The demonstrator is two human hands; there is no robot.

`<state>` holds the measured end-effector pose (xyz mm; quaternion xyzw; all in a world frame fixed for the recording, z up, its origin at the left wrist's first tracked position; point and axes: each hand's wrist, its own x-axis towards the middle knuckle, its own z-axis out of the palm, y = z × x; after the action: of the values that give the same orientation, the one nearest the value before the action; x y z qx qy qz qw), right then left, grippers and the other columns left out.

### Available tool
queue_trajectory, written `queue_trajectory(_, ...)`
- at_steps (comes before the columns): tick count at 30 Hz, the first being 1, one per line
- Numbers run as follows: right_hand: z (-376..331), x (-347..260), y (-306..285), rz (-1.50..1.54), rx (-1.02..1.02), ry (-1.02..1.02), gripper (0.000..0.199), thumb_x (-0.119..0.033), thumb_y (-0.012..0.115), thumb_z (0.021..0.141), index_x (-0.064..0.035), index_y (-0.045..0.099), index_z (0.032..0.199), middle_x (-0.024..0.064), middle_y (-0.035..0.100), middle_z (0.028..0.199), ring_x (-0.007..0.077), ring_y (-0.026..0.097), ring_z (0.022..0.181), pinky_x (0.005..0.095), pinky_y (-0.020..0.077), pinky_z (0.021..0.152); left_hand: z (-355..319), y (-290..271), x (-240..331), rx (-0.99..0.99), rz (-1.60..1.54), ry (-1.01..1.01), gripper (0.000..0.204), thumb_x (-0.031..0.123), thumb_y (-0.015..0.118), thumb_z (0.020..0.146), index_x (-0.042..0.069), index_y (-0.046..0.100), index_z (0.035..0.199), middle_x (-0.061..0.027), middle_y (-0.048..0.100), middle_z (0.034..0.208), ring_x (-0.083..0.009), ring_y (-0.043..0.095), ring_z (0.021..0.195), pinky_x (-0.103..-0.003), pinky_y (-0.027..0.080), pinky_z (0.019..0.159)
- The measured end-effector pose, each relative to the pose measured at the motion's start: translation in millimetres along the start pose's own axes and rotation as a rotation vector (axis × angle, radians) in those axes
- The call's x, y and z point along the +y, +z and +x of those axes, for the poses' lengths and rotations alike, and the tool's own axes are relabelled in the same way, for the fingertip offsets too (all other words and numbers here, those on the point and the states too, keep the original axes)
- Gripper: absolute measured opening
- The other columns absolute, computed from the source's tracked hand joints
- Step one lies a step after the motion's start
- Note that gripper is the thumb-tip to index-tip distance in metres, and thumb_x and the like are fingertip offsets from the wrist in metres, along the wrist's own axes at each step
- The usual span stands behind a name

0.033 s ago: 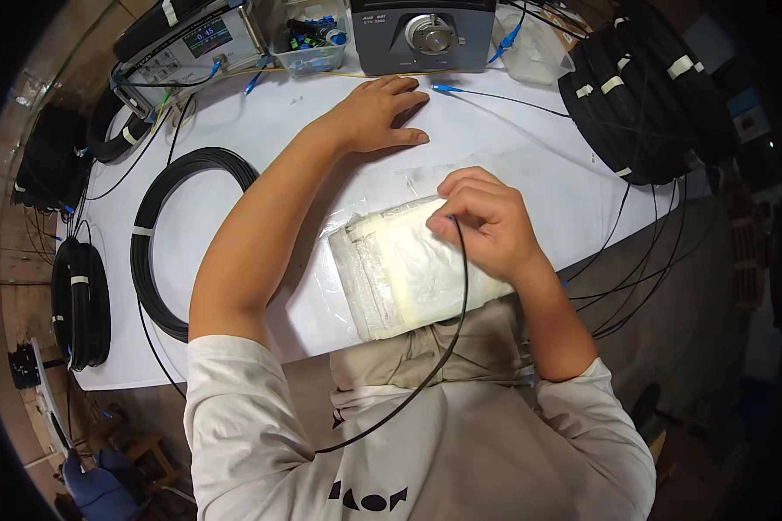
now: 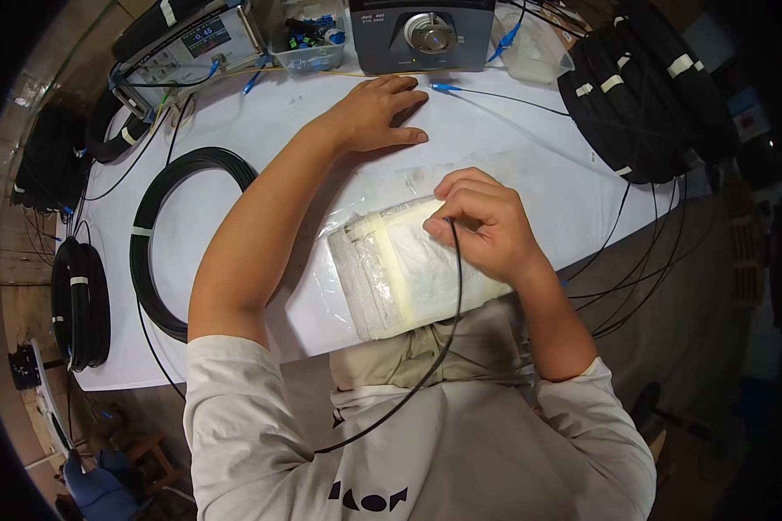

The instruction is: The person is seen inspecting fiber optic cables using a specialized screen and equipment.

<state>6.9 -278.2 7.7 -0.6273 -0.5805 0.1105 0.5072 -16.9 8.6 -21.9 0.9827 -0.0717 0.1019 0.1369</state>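
Only the head view to go on here, so here's what I see looking down. The right hand [image 2: 482,224] is curled shut, fingertips pinching a thin black cable [image 2: 454,286] right at the top edge of a clear plastic bag of white wipes [image 2: 408,269]. That cable runs from the pinch down across the bag and off the near edge of the white table [image 2: 530,174] toward the lap. The bag lies flat at the table's front edge, just under the right hand.

The left hand [image 2: 375,113] lies flat and open on the table, palm down, holding nothing, well apart from the bag and just short of the grey box instrument [image 2: 421,35]. A blue-tipped connector [image 2: 443,87] lies just beside its fingertips.

Compared with the earlier frame, honestly nothing has moved: same pinch, same flat left hand, bag in the same spot. My read is that the cable work at the wipes is paused or going very slowly.

A big black cable coil [image 2: 161,234] lies left of the forearm, and more bundled coils [image 2: 643,104] are stacked on the far right.
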Motion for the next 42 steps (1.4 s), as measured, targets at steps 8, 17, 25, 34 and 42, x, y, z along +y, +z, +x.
queue_trajectory(8,-3.0,5.5,-4.8,-0.015,-0.026,-0.043,0.02,-0.01,0.086,0.083,-0.0002,0.069,0.081,0.0118,0.069,0.089,0.0234,0.067,0.094,0.0302,0.0477,0.065,-0.9,-0.8,3.8,0.002,-0.003,-0.005,0.079,0.058,0.075,0.092,0.008,0.059,0.151,-0.0242,0.049,0.16,-0.044,0.045,0.149,-0.05,0.035,0.125)
queue_trajectory(17,-2.5,0.2,-3.8,-0.021,0.022,-0.049,0.019,-0.01,0.088,0.083,-0.0014,0.071,0.079,0.009,0.069,0.079,0.0254,0.069,0.096,0.0311,0.0534,0.064,-1.5,1.1,-0.4,0.02,0.013,-0.012,0.082,0.067,0.071,0.091,0.012,0.059,0.15,-0.0206,0.05,0.16,-0.0412,0.043,0.15,-0.049,0.035,0.125)
queue_trajectory(25,-4.1,1.4,-3.1,-0.071,0.079,-0.009,0.02,-0.011,0.09,0.081,-0.002,0.072,0.078,0.0085,0.071,0.079,0.0239,0.071,0.1,0.0304,0.0542,0.066,-2.7,0.3,-0.3,0.003,0.008,-0.012,0.081,0.06,0.075,0.092,0.009,0.057,0.152,-0.0221,0.048,0.162,-0.0424,0.041,0.152,-0.049,0.034,0.126)
queue_trajectory(34,-5.0,1.1,-0.7,-0.08,0.111,0.025,0.026,-0.013,0.093,0.08,-0.0012,0.071,0.077,0.0095,0.071,0.077,0.0254,0.073,0.1,0.0344,0.0567,0.074,-1.5,1.1,1.6,0.01,-0.002,-0.014,0.08,0.059,0.075,0.092,0.008,0.058,0.152,-0.0224,0.048,0.162,-0.0429,0.042,0.151,-0.049,0.035,0.125)
queue_trajectory(42,-3.6,1.4,-1.7,-0.041,0.049,-0.008,0.026,-0.017,0.092,0.082,-0.002,0.072,0.077,0.0086,0.072,0.076,0.0261,0.072,0.104,0.0362,0.0566,0.077,-1.2,4.4,-3.4,0.028,-0.003,-0.007,0.082,0.068,0.07,0.091,0.012,0.06,0.15,-0.0209,0.05,0.161,-0.0421,0.043,0.15,-0.05,0.035,0.126)
